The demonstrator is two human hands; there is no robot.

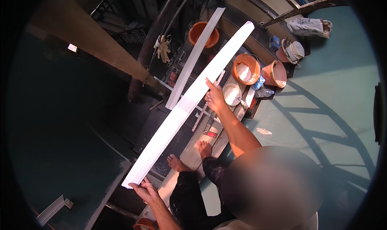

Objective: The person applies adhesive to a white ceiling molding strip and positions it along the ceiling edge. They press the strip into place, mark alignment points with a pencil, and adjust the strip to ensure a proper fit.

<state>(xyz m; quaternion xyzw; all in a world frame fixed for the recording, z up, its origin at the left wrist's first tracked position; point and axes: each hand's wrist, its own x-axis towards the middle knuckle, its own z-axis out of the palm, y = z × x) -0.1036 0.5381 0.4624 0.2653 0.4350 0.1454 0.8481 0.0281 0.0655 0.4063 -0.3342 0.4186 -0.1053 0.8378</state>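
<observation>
A long white length of cornice moulding [183,109] stretches diagonally in front of me, its far end up at the right. My left hand [147,191] grips its near lower end, fingers on the edge. Farther along, my right hand [215,96] holds the right edge, thumb on top and the other fingers partly hidden. Beyond it, a second white moulding [195,59] leans across the stairs, apart from the one I hold. Close to my right hand lie a long narrow perforated strip [207,105] and a pale bucket of white material [232,95].
My bare feet stand on a wooden plank [187,155]. Orange buckets [246,68] [203,34], a plastic bottle [265,93] and a white sack [309,27] sit around the stairs. Gloves [163,49] hang by the railing. A short moulding piece [51,210] is fixed at lower left.
</observation>
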